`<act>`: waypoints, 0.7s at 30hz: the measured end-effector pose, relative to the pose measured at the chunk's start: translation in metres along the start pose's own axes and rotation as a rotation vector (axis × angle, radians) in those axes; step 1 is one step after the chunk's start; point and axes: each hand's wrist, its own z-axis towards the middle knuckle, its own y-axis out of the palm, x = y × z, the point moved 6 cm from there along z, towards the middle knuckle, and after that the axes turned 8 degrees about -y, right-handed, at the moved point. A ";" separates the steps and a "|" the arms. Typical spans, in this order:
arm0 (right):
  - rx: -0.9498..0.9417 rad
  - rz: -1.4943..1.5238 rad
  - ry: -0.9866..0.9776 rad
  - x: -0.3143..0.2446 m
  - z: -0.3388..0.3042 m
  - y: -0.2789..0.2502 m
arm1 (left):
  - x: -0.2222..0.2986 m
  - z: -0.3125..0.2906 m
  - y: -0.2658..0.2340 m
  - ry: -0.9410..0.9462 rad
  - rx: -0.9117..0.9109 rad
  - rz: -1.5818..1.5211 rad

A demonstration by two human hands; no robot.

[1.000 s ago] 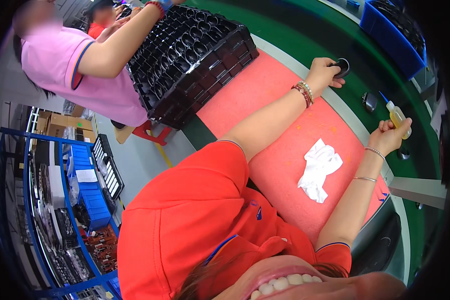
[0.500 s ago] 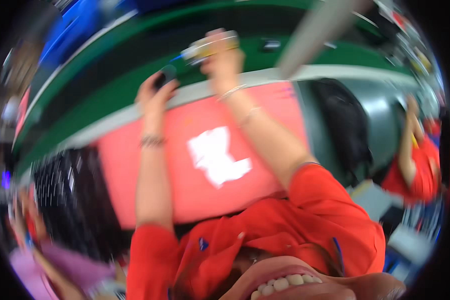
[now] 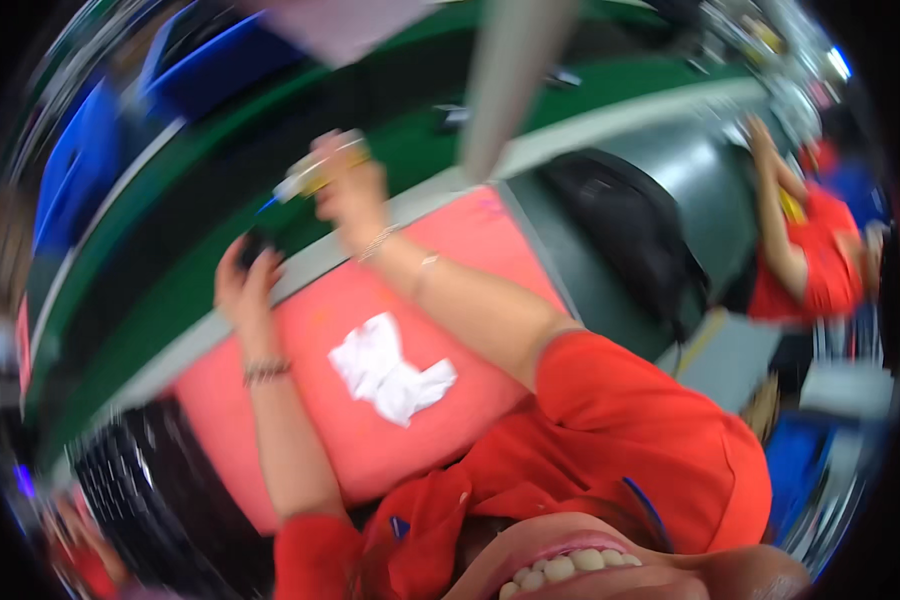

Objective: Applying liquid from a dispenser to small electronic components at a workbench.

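Note:
Over the near edge of a green conveyor belt [image 3: 420,165], my left hand [image 3: 240,290] is closed around a small rounded black piece [image 3: 257,247], its kind blurred. To its right and a little farther away, my right hand [image 3: 352,200] grips a yellow-and-clear barrel-shaped tool [image 3: 298,182]. A thin blue tip points from the tool toward the black piece, with a gap between them. Motion smears the tool, so its exact kind does not show. Below my forearms, a crumpled white cloth or paper [image 3: 385,370] lies on a pink mat [image 3: 480,250].
A black bag [image 3: 625,200] lies right of the mat; a ribbed black object [image 3: 175,480] is at its left. A grey post [image 3: 510,90] rises near the belt. Blue bins [image 3: 230,60] stand beyond. A co-worker in red [image 3: 815,250] is at far right. Small dark parts [image 3: 452,117] rest on the belt.
My view has swung, so both hands and the mat appear lower and farther left. Both hands keep hold of the same things. The post appears farther left too.

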 end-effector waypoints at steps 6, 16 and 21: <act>-0.139 0.280 0.073 0.003 0.008 -0.007 | 0.008 -0.002 0.009 0.101 0.048 0.067; -0.204 0.319 -0.058 -0.039 0.052 -0.032 | 0.007 -0.011 0.001 0.087 0.056 -0.054; -0.191 0.201 -0.066 -0.027 0.054 -0.032 | 0.005 -0.002 0.000 0.161 0.086 -0.033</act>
